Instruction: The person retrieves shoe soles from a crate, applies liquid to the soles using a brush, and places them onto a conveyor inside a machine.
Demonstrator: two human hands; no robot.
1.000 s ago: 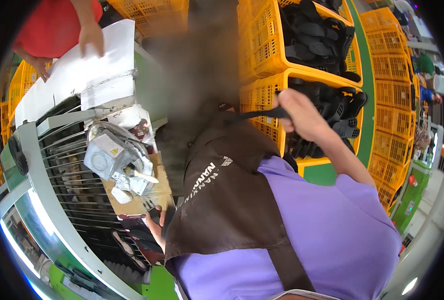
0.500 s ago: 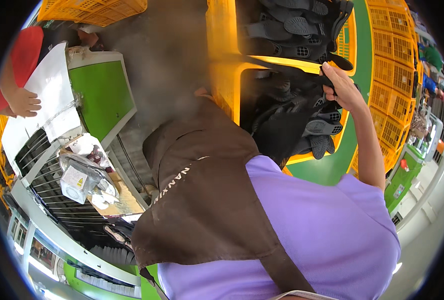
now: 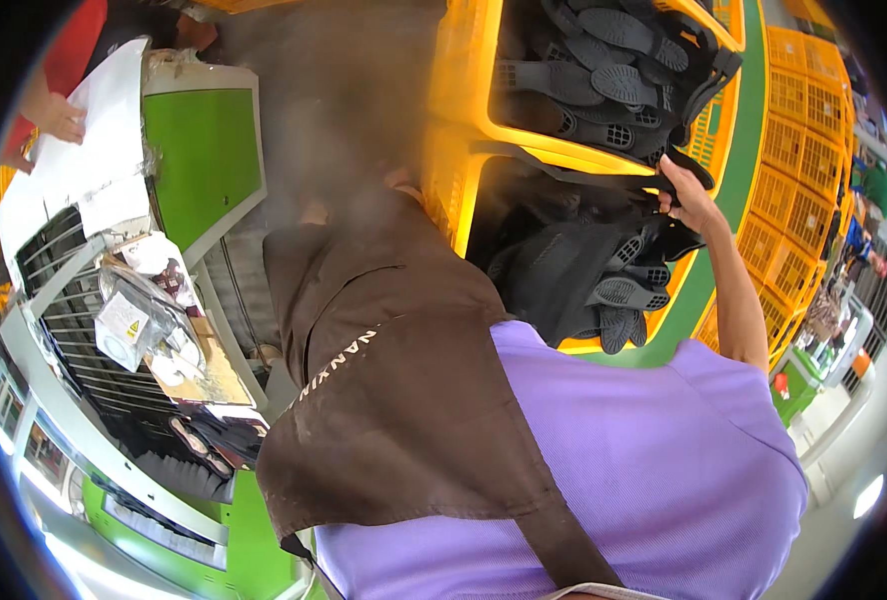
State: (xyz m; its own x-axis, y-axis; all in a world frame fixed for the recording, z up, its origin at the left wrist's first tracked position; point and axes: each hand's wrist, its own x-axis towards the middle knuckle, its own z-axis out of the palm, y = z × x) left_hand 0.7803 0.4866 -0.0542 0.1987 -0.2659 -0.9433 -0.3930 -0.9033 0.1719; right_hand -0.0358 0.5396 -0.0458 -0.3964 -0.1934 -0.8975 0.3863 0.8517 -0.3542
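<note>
My right hand reaches out over the right edge of a yellow crate, its fingers closed on the edge of a black, cloth-like sheet. The sheet drapes over part of the black shoe soles in this nearer crate. A long dark band runs from the hand leftward along the crate's far side. My left hand is not visible; small blurred patches of skin beyond my brown apron cannot be made out.
Behind, another yellow crate holds piled black soles. Stacked yellow crates line the right. A green-sided machine and a wire rack with plastic-wrapped items stand left. Another person's hand rests near a white sheet.
The view has shifted, bringing more of the far crate into sight. My right hand has come slightly nearer with the black sheet, which hangs flatter over the soles. The other person's hand has moved.
</note>
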